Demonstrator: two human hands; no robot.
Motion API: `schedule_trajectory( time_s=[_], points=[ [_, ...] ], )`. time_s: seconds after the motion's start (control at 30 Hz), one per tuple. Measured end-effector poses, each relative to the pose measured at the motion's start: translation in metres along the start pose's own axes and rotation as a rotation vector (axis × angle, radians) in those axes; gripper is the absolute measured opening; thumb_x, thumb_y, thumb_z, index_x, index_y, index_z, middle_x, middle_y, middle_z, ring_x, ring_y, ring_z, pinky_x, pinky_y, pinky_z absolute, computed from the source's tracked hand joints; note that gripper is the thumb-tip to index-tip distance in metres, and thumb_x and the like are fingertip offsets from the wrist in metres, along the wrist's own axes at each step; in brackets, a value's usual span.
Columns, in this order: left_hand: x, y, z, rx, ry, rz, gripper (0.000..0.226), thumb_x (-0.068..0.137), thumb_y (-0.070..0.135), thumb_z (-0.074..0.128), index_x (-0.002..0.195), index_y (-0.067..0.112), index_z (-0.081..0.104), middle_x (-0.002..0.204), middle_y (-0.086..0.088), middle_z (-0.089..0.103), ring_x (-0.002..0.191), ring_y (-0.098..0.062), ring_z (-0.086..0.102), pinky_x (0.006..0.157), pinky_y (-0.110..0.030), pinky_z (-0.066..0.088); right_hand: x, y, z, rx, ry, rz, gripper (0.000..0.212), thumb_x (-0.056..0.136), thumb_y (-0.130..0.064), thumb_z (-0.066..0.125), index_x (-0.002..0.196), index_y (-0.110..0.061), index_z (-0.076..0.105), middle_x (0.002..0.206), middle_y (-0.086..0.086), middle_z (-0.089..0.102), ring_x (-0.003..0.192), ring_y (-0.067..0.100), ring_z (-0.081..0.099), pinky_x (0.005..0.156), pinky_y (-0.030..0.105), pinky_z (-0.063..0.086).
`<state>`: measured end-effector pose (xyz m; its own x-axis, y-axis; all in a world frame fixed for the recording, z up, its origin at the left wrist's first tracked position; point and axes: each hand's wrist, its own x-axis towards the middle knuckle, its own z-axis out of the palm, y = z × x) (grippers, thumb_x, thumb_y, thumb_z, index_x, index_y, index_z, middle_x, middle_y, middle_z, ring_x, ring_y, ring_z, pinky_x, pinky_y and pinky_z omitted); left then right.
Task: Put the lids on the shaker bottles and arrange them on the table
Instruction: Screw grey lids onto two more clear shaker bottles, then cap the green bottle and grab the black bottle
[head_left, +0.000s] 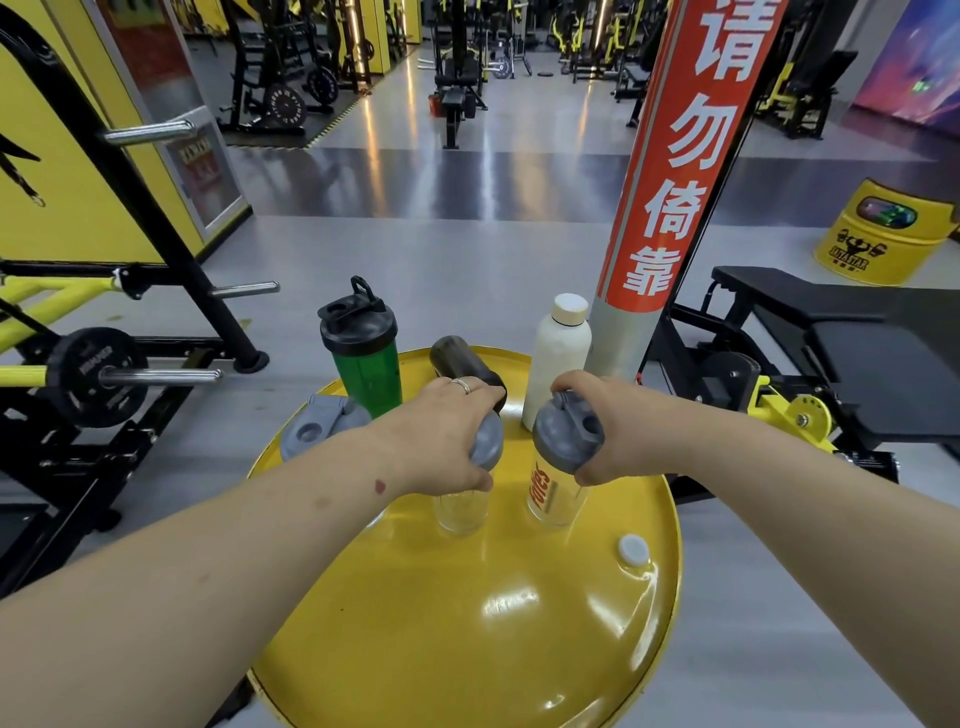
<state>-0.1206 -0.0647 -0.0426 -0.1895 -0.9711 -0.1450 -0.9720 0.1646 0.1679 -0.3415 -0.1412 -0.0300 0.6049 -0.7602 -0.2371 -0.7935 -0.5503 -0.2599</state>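
We're mid lid-fitting, both hands busy on the round yellow metal table top (519, 639). Left hand (441, 436) is clenched over a grey plastic lid (488, 441) sitting on a clear plastic shaker bottle (462, 512); right hand (602, 431) grasps the grey flip-cap lid (566, 434) of a second clear shaker bottle with a yellow band (553, 493). Both bottles stand upright just under the hands, near each other but apart. We can't tell if either lid is fully seated.

Next move, our read: finish twisting or pressing each lid tight, let go, then line the bottles up.

Beyond the left hand: green translucent shaker with black lid (363, 358), already capped, and a dark brown bottle (462, 361) tilted behind the knuckles, its top hidden. Outboard of the left wrist, a grey-lidded bottle (322, 426), mostly hidden. Beyond the right hand, a white bottle with cream cap (558, 353).

Writing: orange letters on the yellow-banded bottle, partly readable, looks like "roles", unsure. Red banner pole (670, 171) reads 请勿倚靠. Yellow drum (883, 234) far right of the right hand has a logo, text too small
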Motion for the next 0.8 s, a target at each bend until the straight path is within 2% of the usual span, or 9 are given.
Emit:
schedule_trajectory(
  time_s=[0.17, 0.27, 0.33, 0.47, 0.6, 0.7, 0.8],
  points=[
    [-0.002, -0.003, 0.001, -0.042, -0.003, -0.008, 0.116, 0.077, 0.056, 0.080, 0.162, 0.023, 0.008, 0.169, 0.002, 0.009, 0.153, -0.022, 0.010, 0.118, -0.034, 0.022, -0.002, -0.003, -0.001, -0.044, -0.024, 0.015, 0.099, 0.068, -0.041, 0.092, 0.144, -0.035, 0.029, 0.133, -0.002, 0.053, 0.109, 0.024, 0.058, 0.085, 0.034, 0.058],
    [-0.006, -0.003, 0.000, -0.061, 0.006, -0.013, 0.122, 0.075, 0.062, 0.079, 0.163, 0.024, 0.003, 0.171, 0.003, 0.002, 0.155, -0.019, 0.004, 0.120, -0.034, 0.018, -0.004, -0.007, -0.007, -0.054, -0.033, 0.010, 0.109, 0.068, -0.052, 0.090, 0.152, -0.034, 0.023, 0.148, -0.002, 0.046, 0.126, 0.026, 0.053, 0.098, 0.040, 0.054],
    [-0.010, -0.005, -0.004, -0.059, 0.027, -0.018, 0.123, 0.074, 0.068, 0.075, 0.162, 0.023, 0.001, 0.171, 0.003, 0.001, 0.155, -0.018, 0.002, 0.121, -0.034, 0.015, -0.004, -0.012, -0.014, -0.059, -0.012, -0.019, 0.112, 0.072, -0.060, 0.084, 0.158, -0.031, 0.018, 0.158, -0.002, 0.038, 0.139, 0.026, 0.044, 0.108, 0.044, 0.047],
    [-0.024, -0.013, -0.019, -0.093, 0.108, -0.046, 0.110, 0.083, 0.077, 0.055, 0.163, 0.022, 0.004, 0.171, 0.002, 0.004, 0.155, -0.015, 0.002, 0.122, -0.035, 0.012, 0.003, -0.027, -0.025, -0.063, 0.069, -0.109, 0.103, 0.081, -0.068, 0.069, 0.160, -0.028, 0.017, 0.165, 0.000, 0.030, 0.148, 0.026, 0.031, 0.116, 0.048, 0.037],
    [-0.031, -0.044, -0.041, -0.126, 0.205, -0.125, 0.089, 0.097, 0.066, 0.043, 0.163, 0.016, 0.010, 0.170, -0.002, 0.008, 0.156, -0.017, 0.002, 0.122, -0.034, 0.007, 0.022, -0.049, -0.033, -0.021, 0.142, -0.181, 0.087, 0.090, -0.067, 0.056, 0.160, -0.027, 0.023, 0.164, -0.001, 0.032, 0.148, 0.022, 0.031, 0.117, 0.042, 0.032],
    [-0.025, -0.082, -0.054, -0.087, 0.270, -0.196, 0.082, 0.099, 0.055, 0.049, 0.161, 0.012, 0.016, 0.168, -0.010, 0.017, 0.154, -0.026, 0.011, 0.122, -0.037, 0.013, 0.045, -0.073, -0.037, -0.007, 0.150, -0.199, 0.081, 0.095, -0.062, 0.055, 0.160, -0.026, 0.023, 0.163, 0.001, 0.035, 0.147, 0.024, 0.034, 0.115, 0.039, 0.032],
    [-0.017, -0.112, -0.061, -0.083, 0.265, -0.255, 0.086, 0.095, 0.043, 0.063, 0.159, 0.007, 0.017, 0.163, -0.015, 0.025, 0.148, -0.033, 0.022, 0.117, -0.036, 0.018, 0.073, -0.099, -0.037, 0.038, 0.133, -0.185, 0.082, 0.095, -0.058, 0.058, 0.160, -0.026, 0.021, 0.162, 0.004, 0.037, 0.144, 0.027, 0.038, 0.115, 0.045, 0.035]
  ],
)
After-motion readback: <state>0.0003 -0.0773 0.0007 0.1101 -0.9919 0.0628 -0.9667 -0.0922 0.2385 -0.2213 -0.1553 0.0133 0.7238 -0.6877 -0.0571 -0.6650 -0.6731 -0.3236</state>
